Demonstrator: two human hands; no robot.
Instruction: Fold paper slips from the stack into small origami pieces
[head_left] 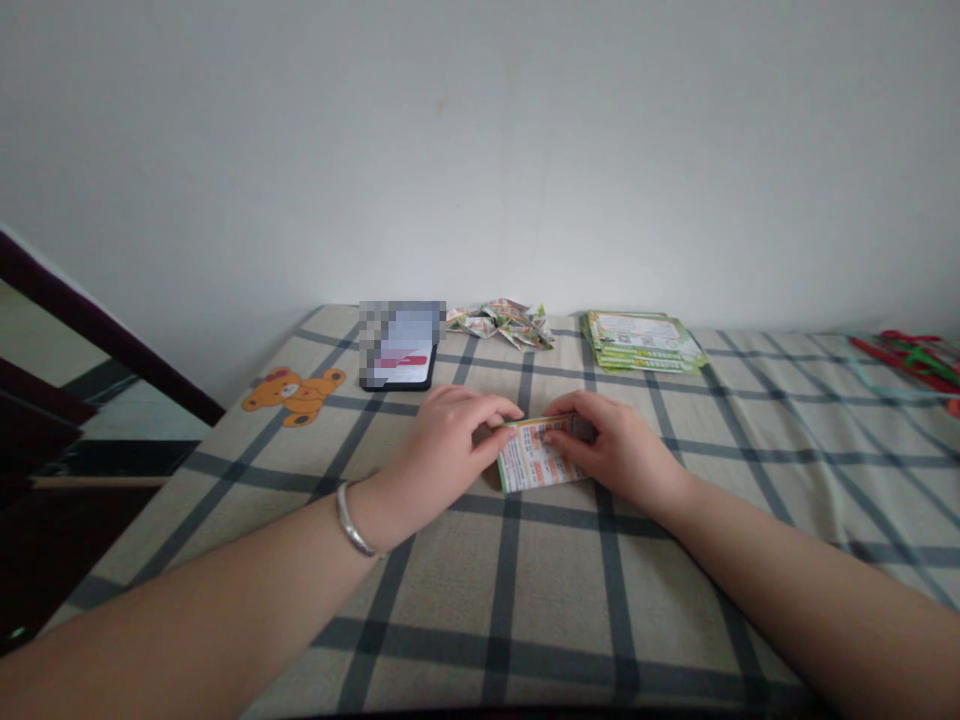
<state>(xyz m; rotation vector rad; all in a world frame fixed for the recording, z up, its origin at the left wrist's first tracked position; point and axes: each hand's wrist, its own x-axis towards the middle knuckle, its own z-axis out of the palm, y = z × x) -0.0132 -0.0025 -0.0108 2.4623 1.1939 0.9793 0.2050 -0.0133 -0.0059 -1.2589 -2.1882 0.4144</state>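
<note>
A small printed paper slip [534,462] lies folded on the checked cloth in front of me. My left hand [442,445], with a silver bangle at the wrist, pinches the slip's upper left edge. My right hand [611,445] presses its fingertips on the slip's upper right edge. Both hands are closed on the paper, thumbs and fingers meeting along its top fold.
A phone [401,348] lies at the back, left of a pile of folded paper pieces [504,322]. A stack of green printed leaflets [641,342] sits to the right. Red and green items [919,360] lie at the far right. A bear print [294,392] marks the checked cloth [480,600].
</note>
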